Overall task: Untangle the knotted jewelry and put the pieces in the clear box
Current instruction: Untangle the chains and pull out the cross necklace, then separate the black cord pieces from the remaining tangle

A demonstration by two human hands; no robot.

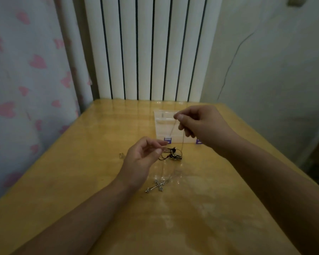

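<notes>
Right hand (197,120) pinches thin chain (182,138) | left hand (142,161) pinches black cord (170,154) | between hands, taut

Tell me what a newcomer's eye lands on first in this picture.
Two bare hands meet mid-table: the right hand is raised, pinching a thin chain that hangs down to a dark knot of cords, while the left hand pinches a cord at that knot. Near the left wrist a silver cross pendant lies on the yellow table. Behind the hands sits the clear box with purple latches.
</notes>
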